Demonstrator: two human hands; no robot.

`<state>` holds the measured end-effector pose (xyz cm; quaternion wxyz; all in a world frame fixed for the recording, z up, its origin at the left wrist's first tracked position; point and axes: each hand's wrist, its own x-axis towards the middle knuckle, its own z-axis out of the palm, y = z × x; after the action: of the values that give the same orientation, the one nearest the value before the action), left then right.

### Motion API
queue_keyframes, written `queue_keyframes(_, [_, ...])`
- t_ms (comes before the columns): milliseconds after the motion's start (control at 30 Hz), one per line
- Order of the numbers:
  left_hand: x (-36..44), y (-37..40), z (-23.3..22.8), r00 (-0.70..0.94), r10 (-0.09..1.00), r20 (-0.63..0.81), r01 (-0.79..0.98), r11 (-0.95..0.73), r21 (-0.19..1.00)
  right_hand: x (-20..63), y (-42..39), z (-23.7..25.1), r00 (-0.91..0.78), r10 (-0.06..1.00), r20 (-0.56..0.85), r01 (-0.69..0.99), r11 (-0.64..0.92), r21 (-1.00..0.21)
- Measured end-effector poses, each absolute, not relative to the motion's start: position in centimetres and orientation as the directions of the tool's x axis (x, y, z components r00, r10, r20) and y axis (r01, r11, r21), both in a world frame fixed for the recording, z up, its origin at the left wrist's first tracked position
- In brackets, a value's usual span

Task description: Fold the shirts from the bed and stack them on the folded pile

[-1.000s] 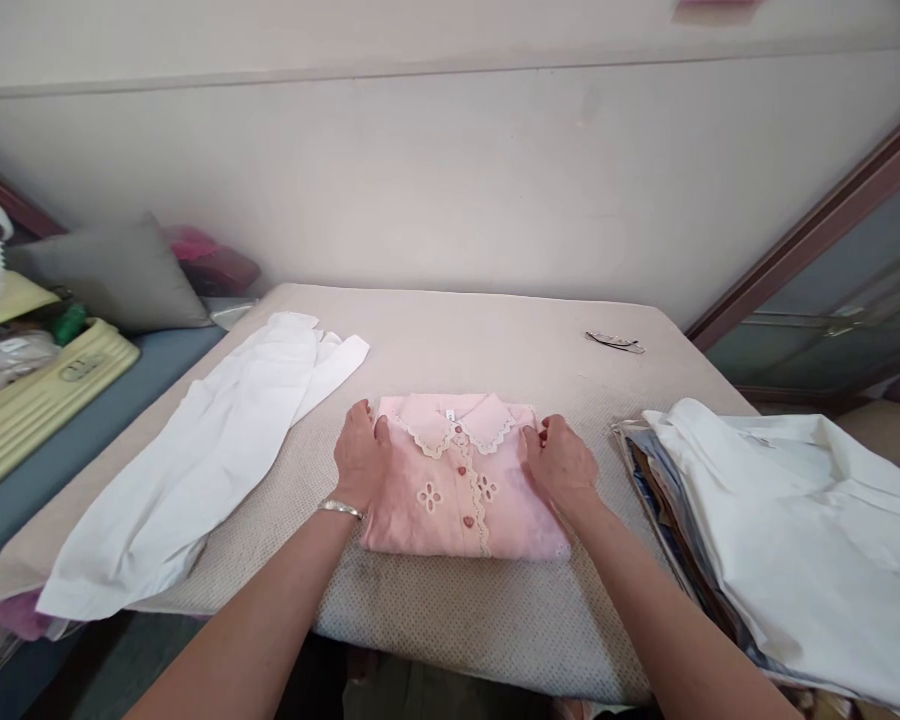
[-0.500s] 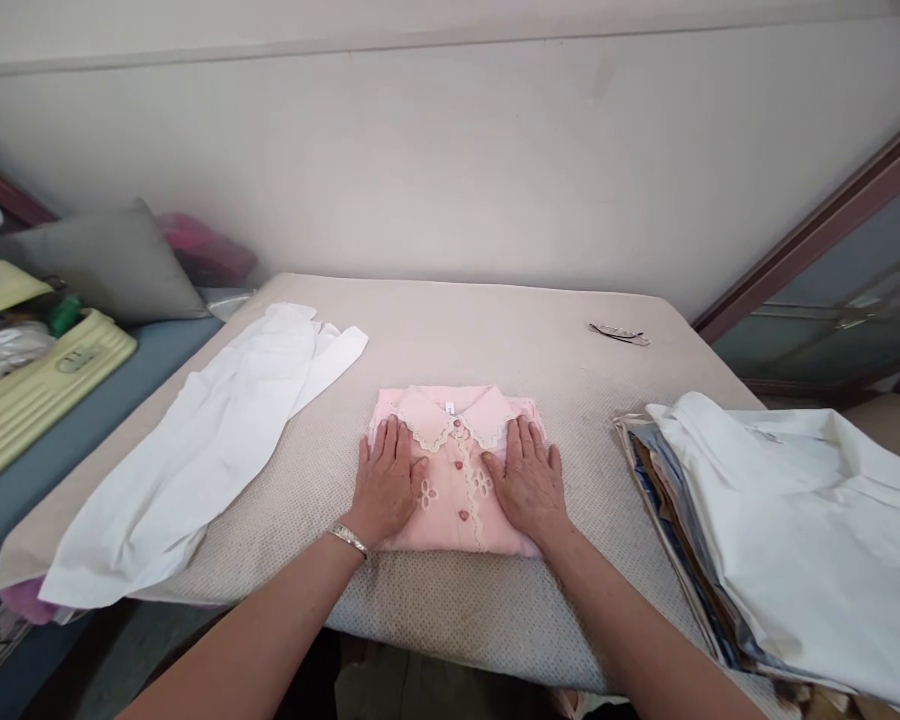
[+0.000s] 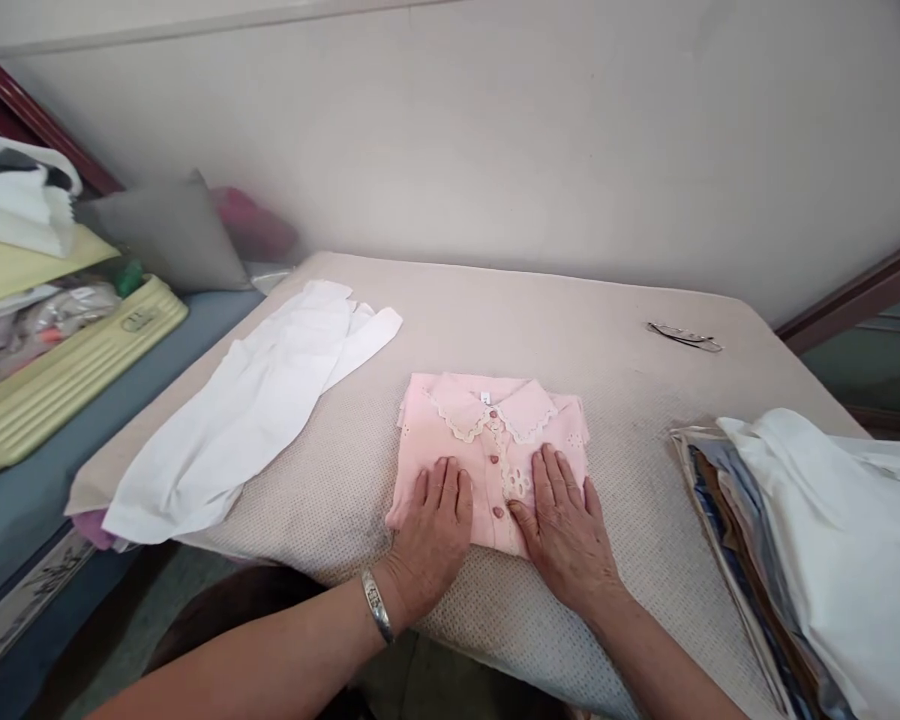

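A folded pink blouse (image 3: 487,430) with a lace-trimmed collar and small buttons lies on the beige table (image 3: 510,320). My left hand (image 3: 431,535) rests flat on the blouse's lower left part, fingers spread, a silver bracelet on the wrist. Flat on its lower right part lies my right hand (image 3: 566,530), just beside the button line. Neither hand grips anything.
A white garment (image 3: 255,410) lies spread at the table's left. A stack of clothes topped by a white shirt (image 3: 832,530) sits at the right. A small hair clip (image 3: 682,335) lies at the far right. At left: a grey cushion (image 3: 169,230), a yellow case (image 3: 67,370).
My hands went from gripping the blouse's sides to lying flat on its front, then slid down toward its near edge. The view shifted left.
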<state>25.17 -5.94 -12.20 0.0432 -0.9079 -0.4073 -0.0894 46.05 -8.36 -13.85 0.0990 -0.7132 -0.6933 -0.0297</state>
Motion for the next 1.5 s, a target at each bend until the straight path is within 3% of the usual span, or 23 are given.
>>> queue_keyframes(100, [24.7, -5.2, -11.7, 0.616, 0.769, 0.17, 0.785, -0.616, -0.058, 46.4, -8.2, -13.8, 0.035, 0.981, 0.191, 0.995, -0.016, -0.098])
queue_keyframes(200, [23.0, -4.2, -9.9, 0.623, 0.778, 0.08, 0.78, -0.626, 0.012, 46.5, -8.2, -13.7, 0.03, 0.981, 0.191, 0.995, -0.01, -0.101])
queue_keyframes(300, [19.8, -1.2, -7.0, 0.777, 0.625, -0.075, 0.607, -0.712, 0.353, 46.4, -8.2, -13.6, 0.026, 0.981, 0.19, 0.995, -0.008, -0.096])
queue_keyframes(367, [17.9, 1.9, -5.1, 0.817, 0.559, -0.145, 0.509, -0.577, 0.639, 46.2, -8.0, -13.6, 0.034, 0.982, 0.186, 0.996, -0.017, -0.09])
queue_keyframes(433, [17.1, 5.2, -4.2, 0.604, 0.789, -0.11, 0.57, -0.331, 0.752, 45.9, -7.8, -13.5, 0.045, 0.983, 0.18, 0.996, -0.03, -0.084])
queue_keyframes(500, [17.5, 7.8, -4.5, 0.264, 0.964, -0.031, 0.672, -0.161, 0.723, 45.5, -7.5, -13.3, 0.057, 0.985, 0.164, 0.997, -0.046, -0.069])
queue_keyframes(567, [18.7, 9.4, -5.6, 0.104, 0.994, 0.029, 0.736, -0.096, 0.67, 45.3, -7.2, -13.0, 0.069, 0.988, 0.14, 0.997, -0.063, -0.045])
queue_keyframes(867, [21.4, 9.6, -8.4, 0.014, 0.999, -0.039, 0.714, 0.017, 0.7, 45.0, -6.5, -11.4, 0.05, 0.997, 0.056, 0.999, -0.051, 0.007])
queue_keyframes(1000, [21.5, 9.5, -9.0, -0.036, 0.987, -0.154, 0.645, 0.141, 0.751, 45.3, -6.4, -10.1, 0.045, 0.998, 0.033, 0.998, -0.044, -0.039])
queue_keyframes(1100, [21.4, 9.7, -9.4, -0.058, 0.978, -0.2, 0.648, 0.189, 0.738, 46.6, -5.7, -8.2, 0.046, 0.999, 0.028, 0.988, -0.042, -0.147])
queue_keyframes(1200, [21.3, 10.1, -9.5, -0.051, 0.983, -0.178, 0.696, 0.163, 0.7, 49.1, -4.1, -6.6, 0.249, 0.968, 0.029, 0.93, -0.23, -0.285])
queue_keyframes(1300, [21.2, 10.4, -9.5, -0.026, 0.987, -0.159, 0.736, 0.126, 0.665, 51.9, -2.2, -6.5, 0.494, 0.869, 0.017, 0.81, -0.453, -0.372])
queue_keyframes(1500, [21.3, 10.4, -9.8, -0.017, 0.986, -0.165, 0.78, 0.116, 0.615, 53.7, 0.4, -9.0, 0.578, 0.813, -0.07, 0.704, -0.54, -0.461])
